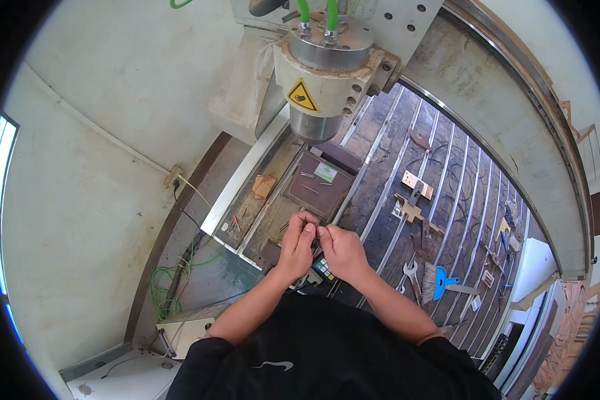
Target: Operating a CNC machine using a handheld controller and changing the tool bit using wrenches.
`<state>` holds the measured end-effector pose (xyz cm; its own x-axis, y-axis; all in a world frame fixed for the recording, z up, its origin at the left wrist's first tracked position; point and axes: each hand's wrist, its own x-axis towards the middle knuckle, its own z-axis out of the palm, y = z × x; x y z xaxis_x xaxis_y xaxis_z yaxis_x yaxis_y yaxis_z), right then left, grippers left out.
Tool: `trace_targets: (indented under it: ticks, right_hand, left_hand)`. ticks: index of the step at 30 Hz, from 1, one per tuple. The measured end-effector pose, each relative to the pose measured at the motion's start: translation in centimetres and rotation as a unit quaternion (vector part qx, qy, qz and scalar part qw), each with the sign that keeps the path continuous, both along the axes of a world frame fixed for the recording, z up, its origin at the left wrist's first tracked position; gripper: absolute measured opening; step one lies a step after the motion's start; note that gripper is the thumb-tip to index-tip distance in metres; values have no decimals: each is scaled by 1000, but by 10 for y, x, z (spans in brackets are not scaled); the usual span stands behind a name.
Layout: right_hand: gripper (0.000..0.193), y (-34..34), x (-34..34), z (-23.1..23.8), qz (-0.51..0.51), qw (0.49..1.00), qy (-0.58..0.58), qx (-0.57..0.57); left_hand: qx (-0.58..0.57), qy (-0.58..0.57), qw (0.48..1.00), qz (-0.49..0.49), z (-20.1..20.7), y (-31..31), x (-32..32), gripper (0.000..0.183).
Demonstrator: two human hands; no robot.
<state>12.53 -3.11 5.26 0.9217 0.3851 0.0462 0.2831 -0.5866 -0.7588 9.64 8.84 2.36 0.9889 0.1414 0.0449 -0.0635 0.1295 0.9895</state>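
My left hand [298, 241] and my right hand [342, 249] meet thumb to thumb over the near edge of the machine bed. The fingers of both are closed in a pinch; whatever lies between them is hidden or too small to name. Just beyond my hands is a dark brown board [319, 183], with several thin metal bits and a green-and-white card [325, 172] on it. A keypad controller [323, 269] with coloured buttons lies partly under my right wrist. Above the board hangs a machine spindle [323, 73] with green hoses and a yellow warning label.
Metal rails run across the slotted bed, right. Wrenches [411, 275], a brush [431, 283], a blue dustpan [443, 283] and a clamped wooden piece [412, 209] lie there. A brown block [263, 187] and red-tipped tool [237, 223] sit left; green wire [163, 290] coils on the floor.
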Motion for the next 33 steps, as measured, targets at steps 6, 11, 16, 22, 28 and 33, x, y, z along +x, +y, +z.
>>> trace_targets:
  ticks: [6,11,16,22,28,33]
  right_hand:
    - [35,1,10,-7,-3,993,88,78]
    - [38,-4,15,-15,11,977,191,96]
    - [34,-11,23,-12,14,979,185,88]
    - [36,-22,41,-1,38,989,44,135]
    - [54,1,60,-7,133,991,-27,8]
    - [44,11,108,-41,1,980,142,138]
  left_hand:
    - [18,-22,1000,-6,-2,7,8,16]
    - [50,-24,997,-60,-1,13,14,20]
    - [95,-49,993,-55,2,12,25,24]
    - [161,-17,983,-85,-7,29,36,39]
    - [291,1,950,-110,15,29,58,65]
    - [198,58,978,-41,18,41,94,72]
